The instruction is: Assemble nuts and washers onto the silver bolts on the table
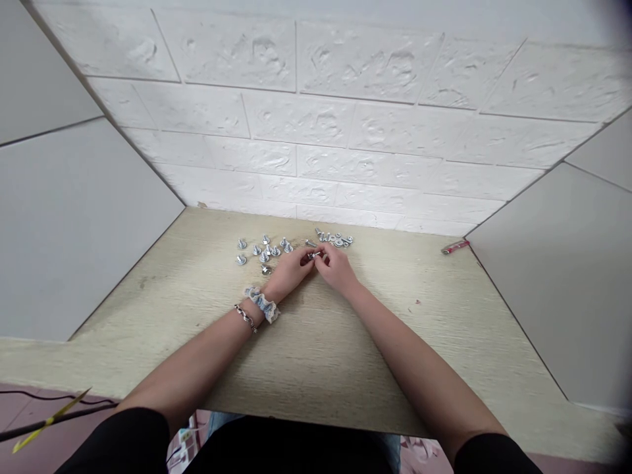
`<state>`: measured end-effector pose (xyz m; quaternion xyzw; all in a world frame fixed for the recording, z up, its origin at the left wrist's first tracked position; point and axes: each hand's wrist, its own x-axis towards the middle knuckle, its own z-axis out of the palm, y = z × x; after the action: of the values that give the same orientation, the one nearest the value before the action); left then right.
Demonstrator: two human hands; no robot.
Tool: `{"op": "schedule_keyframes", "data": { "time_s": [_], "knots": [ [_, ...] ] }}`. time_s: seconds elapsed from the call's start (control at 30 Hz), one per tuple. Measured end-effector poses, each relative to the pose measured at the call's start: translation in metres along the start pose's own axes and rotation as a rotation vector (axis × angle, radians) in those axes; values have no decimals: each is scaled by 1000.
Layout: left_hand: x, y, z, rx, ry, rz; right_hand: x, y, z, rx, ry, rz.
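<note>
My left hand [290,268] and my right hand [336,266] meet over the middle of the table, fingertips pinched together. Between them is a small silver bolt [316,255], partly hidden by the fingers; whether a nut or washer sits on it I cannot make out. To the left of my left hand stand several bolts fitted with washers or nuts [265,253], spread in a loose group. Just beyond my right hand lies a pile of loose bolts, nuts and flat washers [339,241]. One loose bolt [310,243] lies just past my fingertips.
A white brick-patterned wall [320,125] closes off the back of the wooden table [316,355]. Grey panels [89,217] flank it on both sides. A red-handled tool [455,247] lies by the right panel. At the lower left, a dark cable [59,417] carries a yellow tie.
</note>
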<state>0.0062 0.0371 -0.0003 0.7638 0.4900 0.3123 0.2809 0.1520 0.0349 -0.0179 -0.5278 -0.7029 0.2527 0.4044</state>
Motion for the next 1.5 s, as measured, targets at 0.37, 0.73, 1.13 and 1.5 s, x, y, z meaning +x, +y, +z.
{"op": "schedule_keyframes", "data": {
  "time_s": [0.37,0.73,1.13,1.5],
  "knots": [
    [0,4,-2,33,-35,15,2,3,-1,-16,-19,-6],
    [-1,1,0,18,-14,-5,0,1,-1,46,21,9],
    [-1,3,-1,-1,1,-23,0,-1,0,6,5,41],
    [-1,4,-1,24,-6,-10,2,2,0,-33,-23,4]
  ]
}}
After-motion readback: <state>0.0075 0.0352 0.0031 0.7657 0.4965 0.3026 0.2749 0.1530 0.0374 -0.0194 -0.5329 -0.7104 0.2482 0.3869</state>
